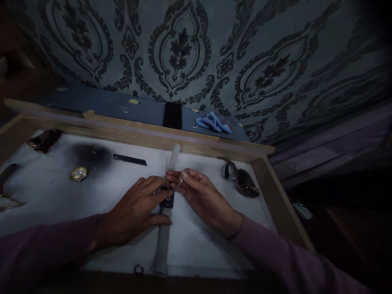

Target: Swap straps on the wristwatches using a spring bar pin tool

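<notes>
A smartwatch (167, 203) with a dark back or face lies lengthwise between my hands on the white surface. Its pale strap (174, 157) stretches away from me, and the greyish lower strap (163, 245) runs toward me. My left hand (134, 210) is closed on the watch body, thumb on the near side and fingers across its upper part. Just above and to the right, my right hand (206, 196) pinches a small, shiny, light-coloured piece (180, 179) between thumb and fingers. The fingertips of both hands nearly meet. Dim light blurs the small piece's details.
A wooden rim (147, 132) frames the white surface (196, 249). Around lie a gold watch face (79, 174), a blade (130, 159), a black ring (139, 269) and watches (230, 170) at right. Behind are a dark phone-like slab (172, 115) and blue cloth (213, 122).
</notes>
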Demonstrator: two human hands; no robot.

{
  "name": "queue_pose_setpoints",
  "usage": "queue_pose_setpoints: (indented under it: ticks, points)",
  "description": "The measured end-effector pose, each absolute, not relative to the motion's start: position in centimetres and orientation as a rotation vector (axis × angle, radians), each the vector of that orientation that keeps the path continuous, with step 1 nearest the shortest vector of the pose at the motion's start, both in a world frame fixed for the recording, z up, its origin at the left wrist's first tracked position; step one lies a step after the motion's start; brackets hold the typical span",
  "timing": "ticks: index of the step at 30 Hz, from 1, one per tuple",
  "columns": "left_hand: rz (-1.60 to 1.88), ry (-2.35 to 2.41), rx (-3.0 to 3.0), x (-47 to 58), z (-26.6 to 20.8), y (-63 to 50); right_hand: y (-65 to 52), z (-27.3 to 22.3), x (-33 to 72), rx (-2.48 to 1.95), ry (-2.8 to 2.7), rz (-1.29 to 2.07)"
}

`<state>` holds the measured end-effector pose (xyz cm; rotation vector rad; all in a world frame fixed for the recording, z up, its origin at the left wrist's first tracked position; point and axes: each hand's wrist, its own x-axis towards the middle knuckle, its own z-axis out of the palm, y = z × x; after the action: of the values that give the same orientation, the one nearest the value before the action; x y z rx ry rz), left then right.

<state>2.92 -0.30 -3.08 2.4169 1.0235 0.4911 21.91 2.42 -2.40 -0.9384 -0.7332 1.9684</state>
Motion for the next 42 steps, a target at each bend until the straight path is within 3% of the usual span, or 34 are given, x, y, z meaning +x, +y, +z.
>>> queue_pose_setpoints:
  ticks: [16,30,42]
  points:
    - [0.525,0.977,2.476,2.6,-3.6,0.0,1.5,-3.1,22.4,-0.926,-1.052,1.814]
    - [0.503,0.998,2.465,2.9,-3.1,0.2,0.4,-3.5,22.5,-1.019,-1.482,1.344]
    - [0.485,1.011,2.571,3.1,-2.9,0.5,0.2,-3.8,22.8,-1.146,-1.335,1.474]
